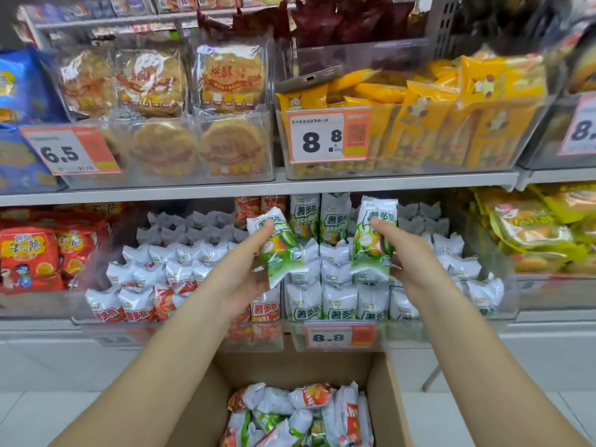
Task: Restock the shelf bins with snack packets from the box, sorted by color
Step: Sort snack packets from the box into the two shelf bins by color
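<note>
My left hand holds a green and white snack packet, tilted, over the seam between two clear bins. My right hand grips another green packet, upright, above the right bin, which holds rows of green packets. The left bin holds red packets at its front. Below, an open cardboard box contains mixed red and green packets.
The shelf above carries a bin of round biscuits and a bin of yellow packets with a phone lying in it. Red crisp bags sit at left, yellow bags at right.
</note>
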Tool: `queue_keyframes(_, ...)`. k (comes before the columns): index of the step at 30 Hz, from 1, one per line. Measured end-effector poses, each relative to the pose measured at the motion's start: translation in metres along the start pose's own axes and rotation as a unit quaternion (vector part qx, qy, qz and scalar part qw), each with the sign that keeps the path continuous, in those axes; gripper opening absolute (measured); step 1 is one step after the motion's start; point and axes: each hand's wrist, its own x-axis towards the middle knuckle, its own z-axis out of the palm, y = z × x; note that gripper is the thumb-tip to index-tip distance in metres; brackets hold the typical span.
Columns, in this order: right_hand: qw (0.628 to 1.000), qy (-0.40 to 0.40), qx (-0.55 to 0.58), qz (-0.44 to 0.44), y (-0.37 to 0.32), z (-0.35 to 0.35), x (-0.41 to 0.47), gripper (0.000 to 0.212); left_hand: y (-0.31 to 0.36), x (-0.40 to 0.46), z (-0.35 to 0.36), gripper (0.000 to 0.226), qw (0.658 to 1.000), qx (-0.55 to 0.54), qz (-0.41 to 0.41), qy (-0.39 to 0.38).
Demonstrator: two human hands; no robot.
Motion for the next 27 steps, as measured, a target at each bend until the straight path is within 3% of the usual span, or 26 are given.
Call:
queue_keyframes(3,0.999,0.016,-0.012,-0.043,0.014,0.008,0.009,0.054,0.000,0.023,0.009,0.028,0.998,0.042,0.036,0.037)
queue_keyframes(7,0.995,0.022,-0.013,-0.099,0.020,0.019,0.019,0.030,-0.003,0.052,0.013,0.035,0.987,0.079,0.108,0.089)
queue_keyframes(10,0.992,0.020,-0.028,-0.123,0.030,0.027,0.024,0.028,-0.012,0.064,0.014,0.024,0.975,0.100,0.167,0.108)
queue_keyframes(13,0.989,0.028,-0.016,-0.143,0.035,0.029,0.029,0.026,-0.020,0.069,0.015,0.027,0.963,0.117,0.214,0.111)
queue_keyframes(18,0.981,0.002,-0.077,-0.179,0.042,0.033,0.038,0.033,-0.024,0.075,0.013,0.016,0.938,0.208,0.269,0.066)
queue_keyframes(21,0.966,-0.051,-0.170,-0.190,0.045,0.033,0.039,0.037,-0.020,0.076,0.020,0.018,0.915,0.290,0.279,0.036)
queue_keyframes(27,0.955,-0.029,-0.243,-0.169,0.045,0.030,0.048,0.031,-0.016,0.085,0.016,0.015,0.911,0.344,0.225,0.039)
